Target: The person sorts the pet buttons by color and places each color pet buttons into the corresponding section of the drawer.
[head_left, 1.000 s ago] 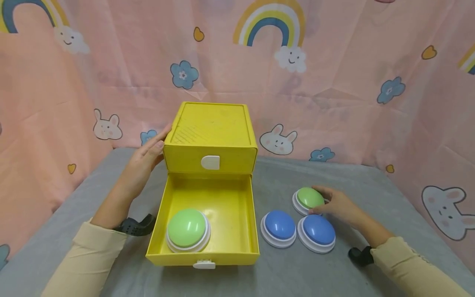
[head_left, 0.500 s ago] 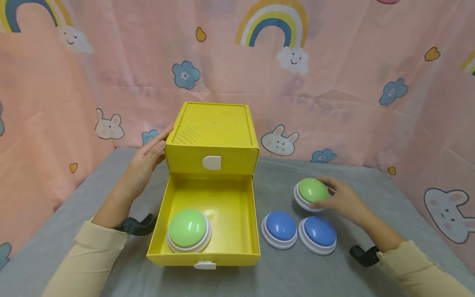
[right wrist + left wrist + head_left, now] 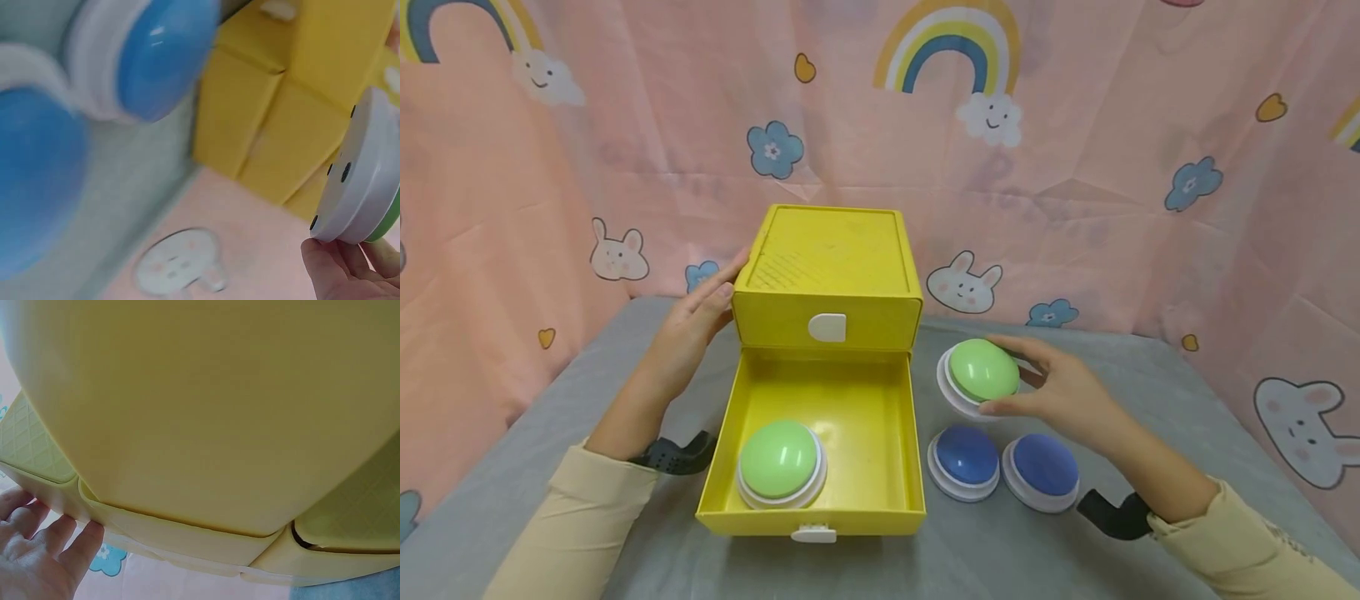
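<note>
My right hand (image 3: 1063,392) grips a green dome push button (image 3: 983,371) by its white base, tilted and raised over the table to the right of the yellow drawer box (image 3: 827,250). In the right wrist view the underside of that button's base (image 3: 350,175) shows small dark screw holes. My left hand (image 3: 688,329) rests on the left side of the box, its fingers straight along the wall; the left wrist view shows the fingertips (image 3: 90,537) against the yellow side. The lower drawer (image 3: 868,433) is pulled out, with another green button (image 3: 778,462) at its left front.
Two blue dome buttons, a left one (image 3: 967,457) and a right one (image 3: 1043,467), stand side by side on the grey cloth (image 3: 1000,558), right of the drawer. The upper drawer (image 3: 778,321) is closed. A pink patterned curtain (image 3: 1075,108) hangs behind.
The right hand has lifted the green button from behind the blue ones and carried it left toward the box. The left hand has stayed on the box.
</note>
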Available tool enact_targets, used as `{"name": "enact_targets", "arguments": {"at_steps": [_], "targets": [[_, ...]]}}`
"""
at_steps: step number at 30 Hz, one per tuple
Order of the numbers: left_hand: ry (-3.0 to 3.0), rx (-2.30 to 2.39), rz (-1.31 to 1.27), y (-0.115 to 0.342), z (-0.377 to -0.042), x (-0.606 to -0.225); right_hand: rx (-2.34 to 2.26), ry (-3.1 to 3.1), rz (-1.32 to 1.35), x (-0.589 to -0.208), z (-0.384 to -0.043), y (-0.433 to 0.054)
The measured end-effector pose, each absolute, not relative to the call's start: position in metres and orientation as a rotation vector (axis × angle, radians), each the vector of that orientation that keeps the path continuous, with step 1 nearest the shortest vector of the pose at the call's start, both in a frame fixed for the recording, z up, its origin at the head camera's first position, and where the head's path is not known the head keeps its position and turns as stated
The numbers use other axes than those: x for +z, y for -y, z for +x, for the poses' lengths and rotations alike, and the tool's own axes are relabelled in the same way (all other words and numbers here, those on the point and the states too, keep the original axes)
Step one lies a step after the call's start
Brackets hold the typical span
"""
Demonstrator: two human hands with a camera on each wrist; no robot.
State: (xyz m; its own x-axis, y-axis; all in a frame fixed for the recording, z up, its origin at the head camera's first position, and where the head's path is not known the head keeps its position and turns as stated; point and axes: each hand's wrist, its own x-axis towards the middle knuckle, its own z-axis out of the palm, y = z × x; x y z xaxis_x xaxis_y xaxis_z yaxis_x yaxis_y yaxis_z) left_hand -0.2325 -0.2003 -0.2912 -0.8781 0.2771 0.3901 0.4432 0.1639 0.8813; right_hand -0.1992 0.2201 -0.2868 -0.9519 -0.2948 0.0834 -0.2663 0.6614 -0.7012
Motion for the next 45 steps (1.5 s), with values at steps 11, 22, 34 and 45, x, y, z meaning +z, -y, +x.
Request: {"name": "enact_targets", "arguments": {"at_steps": [11,22,34,45], "targets": [[2.272,-1.818,-0.710,0.201,-0.234,-0.289,-1.291,-2.736,-0.654,-0.267,-0.185,-0.185],[2.302,-1.821,-0.704,0.201,-0.234,-0.291,-1.340,-2.613,-0.665,-0.275,-0.187,-0.154],[2.298,-1.829,-0.707,0.200,-0.234,-0.291,-1.365,-2.591,-0.667,-0.283,-0.190,-0.129],[2.304,-1.824,-0.693,0.200,-0.233,-0.292,-1.266,-2.657,-0.666,-0.284,-0.189,-0.114]]}}
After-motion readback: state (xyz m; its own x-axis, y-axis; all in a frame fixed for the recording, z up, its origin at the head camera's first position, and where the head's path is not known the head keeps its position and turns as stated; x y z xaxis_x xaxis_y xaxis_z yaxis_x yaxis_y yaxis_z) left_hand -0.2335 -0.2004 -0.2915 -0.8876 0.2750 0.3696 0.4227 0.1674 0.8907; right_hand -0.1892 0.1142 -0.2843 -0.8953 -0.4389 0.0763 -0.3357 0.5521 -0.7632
